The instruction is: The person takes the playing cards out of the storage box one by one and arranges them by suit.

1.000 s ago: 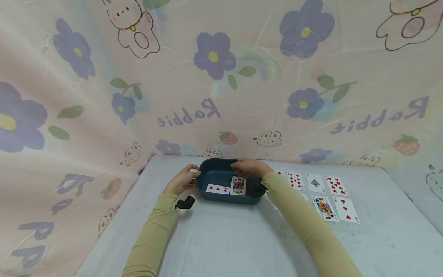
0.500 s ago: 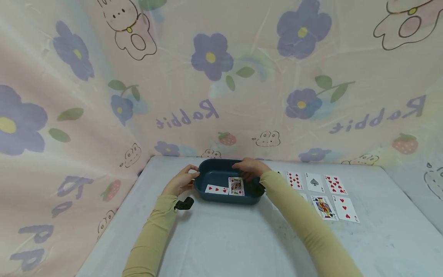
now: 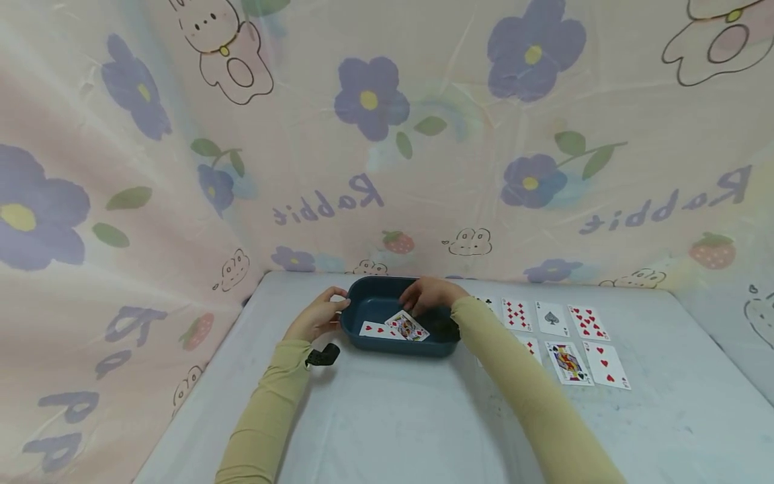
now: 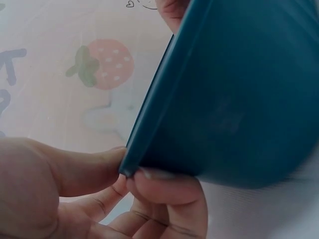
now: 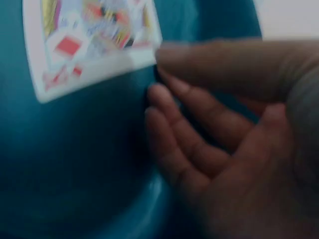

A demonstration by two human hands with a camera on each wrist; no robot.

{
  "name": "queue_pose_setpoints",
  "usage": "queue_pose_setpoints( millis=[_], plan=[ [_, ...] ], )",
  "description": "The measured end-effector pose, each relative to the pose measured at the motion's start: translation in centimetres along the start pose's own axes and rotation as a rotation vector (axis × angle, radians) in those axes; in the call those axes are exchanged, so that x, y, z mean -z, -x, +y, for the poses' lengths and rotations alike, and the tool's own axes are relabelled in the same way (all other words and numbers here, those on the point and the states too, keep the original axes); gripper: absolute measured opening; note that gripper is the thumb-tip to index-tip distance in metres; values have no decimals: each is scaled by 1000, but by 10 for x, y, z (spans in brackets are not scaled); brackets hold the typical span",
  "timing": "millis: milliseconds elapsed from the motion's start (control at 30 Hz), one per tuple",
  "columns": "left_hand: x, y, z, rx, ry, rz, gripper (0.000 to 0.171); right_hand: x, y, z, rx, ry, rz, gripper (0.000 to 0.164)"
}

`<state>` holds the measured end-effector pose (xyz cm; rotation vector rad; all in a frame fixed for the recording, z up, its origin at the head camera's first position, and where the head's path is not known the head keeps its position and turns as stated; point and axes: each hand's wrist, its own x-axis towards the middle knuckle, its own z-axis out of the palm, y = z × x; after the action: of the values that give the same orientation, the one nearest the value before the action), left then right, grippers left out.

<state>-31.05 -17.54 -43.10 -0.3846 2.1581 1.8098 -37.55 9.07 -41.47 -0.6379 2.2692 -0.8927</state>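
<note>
A dark blue oblong basin [image 3: 393, 347] stands near the table's back edge. My left hand [image 3: 317, 317] pinches its left rim between thumb and index finger, clear in the left wrist view against the basin's wall [image 4: 239, 99]. Inside, a face card of diamonds [image 3: 411, 327] lies tilted, overlapping a hearts card [image 3: 376, 330] by the front wall. My right hand [image 3: 431, 294] reaches into the basin over the back right part. In the right wrist view, thumb and index finger pinch a corner of the face card [image 5: 99, 35]; the other fingers curl below it.
Right of the basin, several playing cards lie face up in rows, among them an ace of spades [image 3: 551, 318], a face card of spades [image 3: 568, 364] and a three of hearts [image 3: 607, 365]. My right sleeve [image 3: 520, 376] partly covers others. A patterned curtain [image 3: 423, 202] hangs behind the white table [image 3: 387, 423].
The face card has turned from upright to slanted and shifted left onto the hearts card. My right hand has moved slightly left with it. The left hand keeps its hold on the rim.
</note>
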Motion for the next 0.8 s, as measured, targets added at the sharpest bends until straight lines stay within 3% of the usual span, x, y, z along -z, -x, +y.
queue_pose_setpoints(
  millis=[267, 533, 800],
  plan=[
    [-1, 3, 1, 3, 0, -2, 25, -2, -5, 5, 44, 122, -103, 52],
    [-2, 0, -1, -17, 10, 3, 24, -5, -9, 6, 49, 214, -118, 57],
    [-2, 0, -3, -15, 17, 3, 23, -5, -12, 7, 41, 224, -109, 53]
  ],
)
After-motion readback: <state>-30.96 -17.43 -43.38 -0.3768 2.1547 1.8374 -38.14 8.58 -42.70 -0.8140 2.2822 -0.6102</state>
